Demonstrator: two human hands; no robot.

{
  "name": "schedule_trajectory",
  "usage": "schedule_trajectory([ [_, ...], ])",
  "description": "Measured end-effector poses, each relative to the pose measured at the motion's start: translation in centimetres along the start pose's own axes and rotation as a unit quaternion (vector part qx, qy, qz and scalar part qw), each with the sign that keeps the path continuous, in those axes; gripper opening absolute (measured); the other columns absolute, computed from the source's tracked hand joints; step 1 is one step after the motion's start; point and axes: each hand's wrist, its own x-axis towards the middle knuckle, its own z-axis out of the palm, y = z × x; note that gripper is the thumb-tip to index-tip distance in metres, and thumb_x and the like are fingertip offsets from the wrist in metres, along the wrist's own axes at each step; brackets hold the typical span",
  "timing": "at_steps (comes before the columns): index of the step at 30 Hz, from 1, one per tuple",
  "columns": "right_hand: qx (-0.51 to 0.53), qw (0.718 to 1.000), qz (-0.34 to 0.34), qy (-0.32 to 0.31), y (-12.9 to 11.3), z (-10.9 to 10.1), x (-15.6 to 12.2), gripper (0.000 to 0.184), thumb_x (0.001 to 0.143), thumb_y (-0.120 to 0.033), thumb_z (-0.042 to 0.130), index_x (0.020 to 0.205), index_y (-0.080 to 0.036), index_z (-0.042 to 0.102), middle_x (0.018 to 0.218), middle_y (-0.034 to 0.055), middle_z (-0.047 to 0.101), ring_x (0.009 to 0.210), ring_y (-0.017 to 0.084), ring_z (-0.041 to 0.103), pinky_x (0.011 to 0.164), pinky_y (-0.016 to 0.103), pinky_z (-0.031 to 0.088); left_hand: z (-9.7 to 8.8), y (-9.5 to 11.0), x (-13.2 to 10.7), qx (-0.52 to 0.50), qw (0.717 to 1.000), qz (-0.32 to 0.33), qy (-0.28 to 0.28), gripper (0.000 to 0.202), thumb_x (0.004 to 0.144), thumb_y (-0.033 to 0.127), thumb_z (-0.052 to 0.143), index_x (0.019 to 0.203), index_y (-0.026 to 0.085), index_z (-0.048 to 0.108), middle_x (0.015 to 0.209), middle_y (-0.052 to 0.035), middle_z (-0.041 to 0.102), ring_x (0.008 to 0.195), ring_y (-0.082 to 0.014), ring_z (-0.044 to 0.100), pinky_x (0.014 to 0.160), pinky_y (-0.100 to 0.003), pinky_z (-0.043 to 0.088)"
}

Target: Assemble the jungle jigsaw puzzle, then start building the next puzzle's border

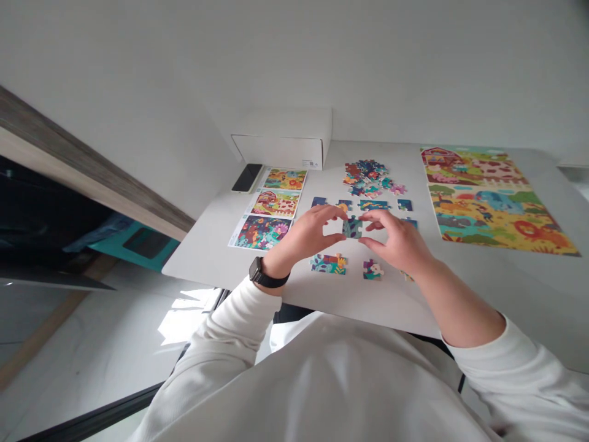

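Note:
A teal and dark blue puzzle piece is held up over the table between both hands. My left hand pinches its left edge between thumb and fingers, and my right hand grips the right edge the same way. Beyond the hands lies a row of dark blue pieces, among them a joined strip and a single piece. Closer to me are a joined teal and orange section and a purple and white piece. Another piece is partly hidden by my right wrist.
A pile of loose puzzle pieces sits at the back. To the right lie two assembled puzzles, a farm scene and a safari scene. On the left are a picture sheet, a phone and a white box.

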Motion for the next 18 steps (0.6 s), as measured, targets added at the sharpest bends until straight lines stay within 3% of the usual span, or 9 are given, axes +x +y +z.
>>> schedule_trajectory([
  [3, 0.024, 0.999, -0.019, -0.015, -1.7, 1.5, 0.3, 0.045, 0.096, -0.031, 0.078, 0.138, -0.031, 0.060, 0.129, 0.0058, 0.079, 0.102, 0.027, 0.080, 0.089, 0.042, 0.065, -1.2, 0.1, -2.1, 0.029, 1.000, 0.007, -0.009, 0.036, 0.095, 0.026, 0.081, 0.128, 0.024, 0.069, 0.124, -0.0083, 0.075, 0.111, -0.0236, 0.072, 0.098, -0.038, 0.060],
  [7, 0.046, 0.996, -0.052, -0.055, -3.6, 3.5, 0.3, 0.050, 0.098, -0.029, 0.077, 0.144, -0.030, 0.059, 0.138, 0.0086, 0.075, 0.109, 0.028, 0.078, 0.094, 0.043, 0.063, -2.3, -0.9, -5.9, 0.049, 0.998, -0.031, -0.012, 0.032, 0.097, 0.026, 0.076, 0.128, 0.025, 0.070, 0.128, -0.0079, 0.075, 0.110, -0.0224, 0.073, 0.100, -0.037, 0.060],
  [12, 0.012, 0.991, -0.061, -0.122, -3.6, 5.1, 0.0, 0.031, 0.099, -0.029, 0.076, 0.129, -0.027, 0.070, 0.130, 0.0096, 0.076, 0.119, 0.031, 0.073, 0.103, 0.046, 0.058, -3.4, -3.2, -10.8, 0.061, 0.994, -0.092, -0.005, 0.031, 0.100, 0.034, 0.072, 0.130, 0.025, 0.071, 0.132, -0.0091, 0.074, 0.112, -0.0235, 0.073, 0.092, -0.037, 0.063],
  [18, 0.004, 0.978, -0.069, -0.196, -3.1, 6.1, -0.3, 0.021, 0.096, -0.019, 0.076, 0.116, -0.025, 0.075, 0.117, 0.0080, 0.079, 0.110, 0.028, 0.072, 0.099, 0.042, 0.055, -2.6, -3.9, -13.0, 0.057, 0.993, -0.096, -0.041, 0.027, 0.102, 0.034, 0.068, 0.126, 0.026, 0.076, 0.134, -0.0099, 0.075, 0.126, -0.0271, 0.071, 0.114, -0.046, 0.057],
])
